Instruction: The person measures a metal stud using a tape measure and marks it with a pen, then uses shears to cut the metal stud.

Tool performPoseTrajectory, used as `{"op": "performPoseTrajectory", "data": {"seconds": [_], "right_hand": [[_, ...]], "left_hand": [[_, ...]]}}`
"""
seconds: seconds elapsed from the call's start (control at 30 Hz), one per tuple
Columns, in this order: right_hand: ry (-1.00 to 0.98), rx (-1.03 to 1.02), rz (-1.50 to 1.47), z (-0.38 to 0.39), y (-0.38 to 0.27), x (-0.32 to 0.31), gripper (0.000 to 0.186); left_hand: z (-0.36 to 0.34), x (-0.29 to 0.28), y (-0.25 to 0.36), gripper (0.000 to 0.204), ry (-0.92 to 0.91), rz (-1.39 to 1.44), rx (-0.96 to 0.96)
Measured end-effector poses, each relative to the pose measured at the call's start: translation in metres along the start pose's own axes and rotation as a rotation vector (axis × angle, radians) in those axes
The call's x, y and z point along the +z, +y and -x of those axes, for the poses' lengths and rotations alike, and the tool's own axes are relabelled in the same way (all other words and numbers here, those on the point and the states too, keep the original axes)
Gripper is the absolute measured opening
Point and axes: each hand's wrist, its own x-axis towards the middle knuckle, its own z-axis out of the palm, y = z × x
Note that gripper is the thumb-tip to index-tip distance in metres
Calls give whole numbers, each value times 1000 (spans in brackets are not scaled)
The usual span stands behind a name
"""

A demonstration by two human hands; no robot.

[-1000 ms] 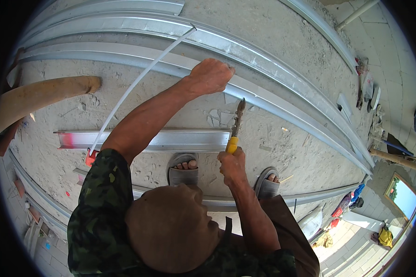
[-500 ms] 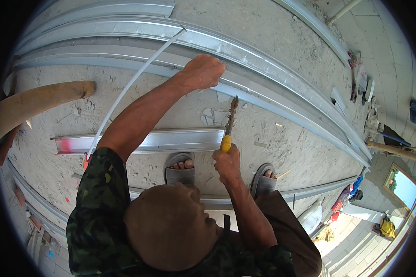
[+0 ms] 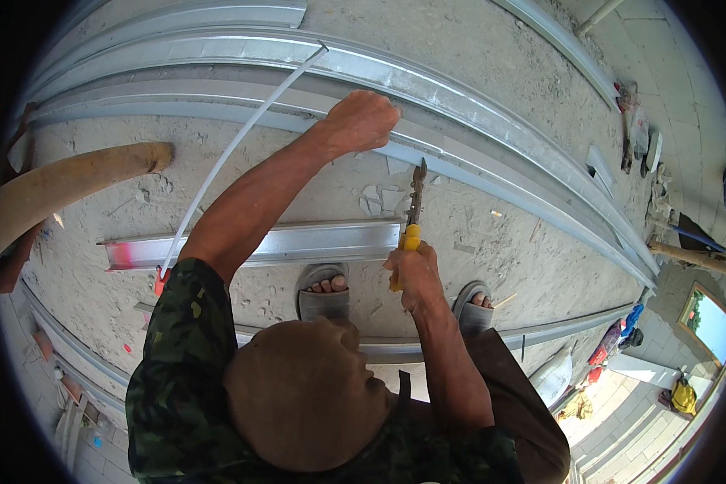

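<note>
Since the earlier frame our right hand has lifted the yellow-handled snips closer to the long metal channel; blades point up, just short of it. Right hand is clenched around the handle. Left hand grips the channel's edge on the sandy floor. Short channel piece lies by our sandals.

The left hand is set on the long curved grey metal channel, behind the short straight silver metal channel. The yellow-handled metal snips are held in the right hand, between both channels, right of the thin white strip.
</note>
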Motion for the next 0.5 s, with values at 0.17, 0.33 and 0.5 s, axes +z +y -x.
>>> {"op": "performPoseTrajectory", "data": {"seconds": [0.17, 0.33, 0.5], "right_hand": [[68, -4, 50, -22, 26, 4, 18], [121, -86, 220, -49, 57, 6, 31], [197, -233, 209, -57, 74, 5, 21]], "left_hand": [[-6, 1, 0, 18, 14, 29, 7], [-7, 3, -5, 17, 10, 47, -6], [-18, 0, -6, 18, -17, 31, 3]]}}
